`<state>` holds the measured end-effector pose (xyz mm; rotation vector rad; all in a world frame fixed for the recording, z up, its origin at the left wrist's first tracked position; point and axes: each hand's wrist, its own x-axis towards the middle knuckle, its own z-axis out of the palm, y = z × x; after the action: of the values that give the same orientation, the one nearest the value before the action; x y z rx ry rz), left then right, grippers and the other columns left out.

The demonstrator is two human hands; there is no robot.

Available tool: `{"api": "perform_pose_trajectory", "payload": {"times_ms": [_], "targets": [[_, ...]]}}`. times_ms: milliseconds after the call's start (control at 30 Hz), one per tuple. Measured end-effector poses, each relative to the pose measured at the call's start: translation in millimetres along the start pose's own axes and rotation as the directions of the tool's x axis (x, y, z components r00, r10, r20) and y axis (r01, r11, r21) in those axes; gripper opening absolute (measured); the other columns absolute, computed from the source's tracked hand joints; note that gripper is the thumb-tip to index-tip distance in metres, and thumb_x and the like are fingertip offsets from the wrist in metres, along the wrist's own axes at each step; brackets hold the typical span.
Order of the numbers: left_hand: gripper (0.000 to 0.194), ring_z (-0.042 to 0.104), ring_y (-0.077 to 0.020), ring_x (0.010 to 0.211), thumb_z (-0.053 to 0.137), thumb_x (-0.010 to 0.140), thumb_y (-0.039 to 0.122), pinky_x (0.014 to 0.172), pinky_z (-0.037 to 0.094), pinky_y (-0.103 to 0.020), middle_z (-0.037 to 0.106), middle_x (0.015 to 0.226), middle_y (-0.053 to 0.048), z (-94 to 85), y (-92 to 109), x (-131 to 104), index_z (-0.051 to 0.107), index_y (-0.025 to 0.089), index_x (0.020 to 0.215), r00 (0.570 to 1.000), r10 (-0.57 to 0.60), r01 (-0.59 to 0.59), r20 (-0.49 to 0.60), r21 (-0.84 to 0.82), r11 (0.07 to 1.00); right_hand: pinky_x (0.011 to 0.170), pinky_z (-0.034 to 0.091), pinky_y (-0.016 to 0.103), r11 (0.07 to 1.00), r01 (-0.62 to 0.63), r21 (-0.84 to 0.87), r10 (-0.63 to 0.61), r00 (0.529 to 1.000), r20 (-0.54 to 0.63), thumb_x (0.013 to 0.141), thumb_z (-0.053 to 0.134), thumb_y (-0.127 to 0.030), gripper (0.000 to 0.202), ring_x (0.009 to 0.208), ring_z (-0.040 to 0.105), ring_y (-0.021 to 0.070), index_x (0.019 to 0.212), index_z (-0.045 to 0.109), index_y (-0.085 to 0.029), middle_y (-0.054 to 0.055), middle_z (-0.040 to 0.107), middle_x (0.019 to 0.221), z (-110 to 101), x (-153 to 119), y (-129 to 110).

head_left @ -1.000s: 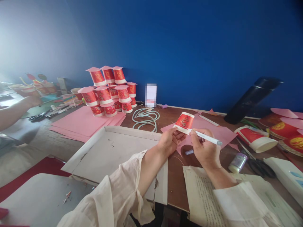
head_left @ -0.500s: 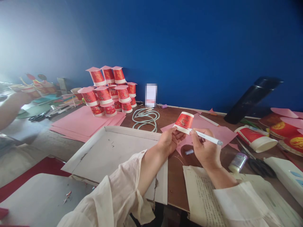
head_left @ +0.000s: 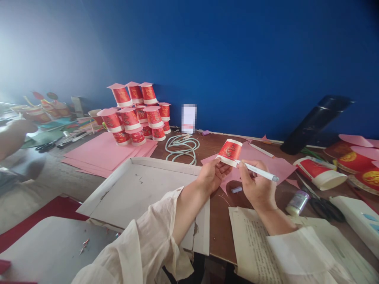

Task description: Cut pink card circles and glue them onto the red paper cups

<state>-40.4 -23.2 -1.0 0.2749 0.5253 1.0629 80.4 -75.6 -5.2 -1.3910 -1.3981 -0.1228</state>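
My left hand grips a red paper cup with a gold dragon print, turned upside down so its white rim band faces down. In my right hand is a white marker, pinched between fingers and thumb. The marker's tip meets or nearly meets the cup's white band. A pink paper sheet lies under and behind the cup. On the brown table below, a small pale marker cap sits between my hands.
Stacked red cups with pink paper tops stand back left beside pink sheets. A coiled cable, white box lid, black flask, glue jar, scissors and printed pages surround me. Another person's arm reaches in at left.
My hands, the cup and the marker hold nearly the same place, the cup tilting very slightly. The other person's arm at far left has shifted downward.
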Motion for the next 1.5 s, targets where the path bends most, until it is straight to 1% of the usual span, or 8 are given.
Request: {"api": "perform_pose_trajectory", "payload": {"times_ms": [233, 367, 500, 800, 933, 1167, 1333, 1500], "targets": [[0.010, 0.067, -0.0179, 0.075, 0.051, 0.084, 0.013, 0.082, 0.052, -0.035, 0.064, 0.071, -0.006, 0.3, 8, 1, 0.060, 0.012, 0.080, 0.999, 0.012, -0.015, -0.038, -0.065, 0.998, 0.045, 0.044, 0.023, 0.899, -0.342, 0.274, 0.344, 0.938, 0.039, 0.085, 0.057, -0.037, 0.026, 0.048, 0.053, 0.0104, 0.102, 0.062, -0.017, 0.004, 0.067, 0.078, 1, 7, 3], [0.009, 0.067, -0.0166, 0.072, 0.052, 0.082, 0.011, 0.080, 0.053, -0.034, 0.062, 0.066, -0.004, -0.1, 10, 0, 0.059, 0.013, 0.077, 0.999, 0.020, -0.023, -0.033, -0.087, 0.996, 0.038, 0.041, 0.017, 0.575, -0.744, 0.342, 0.680, 0.666, 0.307, 0.079, 0.063, -0.030, 0.022, 0.051, 0.055, 0.0095, 0.099, 0.064, -0.019, 0.005, 0.069, 0.083, 5, 10, 8], [0.008, 0.067, -0.0169, 0.073, 0.053, 0.083, 0.012, 0.079, 0.054, -0.033, 0.063, 0.070, -0.006, -0.1, 8, -2, 0.059, 0.012, 0.079, 1.000, 0.014, -0.015, -0.014, -0.098, 0.995, 0.034, 0.038, 0.012, 0.120, -0.844, 0.524, 0.693, 0.449, 0.564, 0.074, 0.068, -0.019, 0.015, 0.049, 0.051, 0.0054, 0.088, 0.063, -0.015, 0.008, 0.068, 0.084, 8, 11, 9], [0.009, 0.066, -0.0147, 0.072, 0.055, 0.085, 0.016, 0.079, 0.054, -0.030, 0.063, 0.071, -0.006, 3.9, 1, -6, 0.061, 0.012, 0.080, 0.998, -0.023, 0.028, 0.059, -0.071, 0.997, 0.033, 0.037, 0.005, -0.263, -0.754, 0.601, 0.558, 0.389, 0.733, 0.071, 0.060, 0.002, 0.021, 0.046, 0.046, 0.0002, 0.081, 0.054, -0.016, -0.003, 0.051, 0.071, 4, 14, 12], [0.013, 0.063, -0.0123, 0.073, 0.066, 0.080, 0.023, 0.076, 0.053, -0.024, 0.065, 0.079, -0.006, 4.3, -5, -8, 0.065, 0.011, 0.087, 0.993, -0.001, 0.005, 0.121, -0.034, 0.999, 0.033, 0.038, 0.006, -0.182, -0.767, 0.615, 0.552, 0.438, 0.710, 0.066, 0.064, -0.001, 0.023, 0.047, 0.046, 0.0008, 0.081, 0.055, -0.017, -0.003, 0.054, 0.073, 5, 15, 13], [0.015, 0.053, -0.0055, 0.060, 0.074, 0.070, 0.014, 0.058, 0.046, -0.016, 0.060, 0.070, -0.001, 1.4, -11, -8, 0.065, 0.011, 0.081, 0.996, 0.058, -0.063, 0.072, 0.065, 0.996, 0.035, 0.042, 0.017, 0.348, -0.745, 0.570, 0.610, 0.641, 0.466, 0.069, 0.072, -0.024, 0.025, 0.050, 0.051, 0.0086, 0.090, 0.059, -0.019, 0.001, 0.063, 0.076, 10, 9, 11], [0.004, 0.054, -0.0058, 0.060, 0.066, 0.076, 0.009, 0.059, 0.045, -0.016, 0.058, 0.067, -0.001, 0.5, -8, -5, 0.063, 0.010, 0.079, 0.996, 0.089, -0.089, 0.008, 0.041, 0.995, 0.047, 0.049, 0.026, 0.893, -0.358, 0.272, 0.348, 0.934, 0.085, 0.088, 0.055, -0.042, 0.031, 0.053, 0.056, 0.0119, 0.109, 0.060, -0.020, 0.005, 0.068, 0.084, 3, 4, 3], [0.002, 0.054, -0.0068, 0.059, 0.065, 0.075, 0.008, 0.063, 0.046, -0.019, 0.061, 0.068, -0.003, -1.1, -11, -2, 0.063, 0.009, 0.076, 0.990, 0.131, -0.133, 0.046, 0.043, 0.990, 0.075, 0.053, 0.036, 0.993, 0.104, 0.062, -0.106, 0.994, 0.019, 0.090, 0.055, -0.033, 0.023, 0.078, 0.065, 0.0195, 0.105, 0.067, -0.020, 0.007, 0.070, 0.091, -2, 1, -7]]}}
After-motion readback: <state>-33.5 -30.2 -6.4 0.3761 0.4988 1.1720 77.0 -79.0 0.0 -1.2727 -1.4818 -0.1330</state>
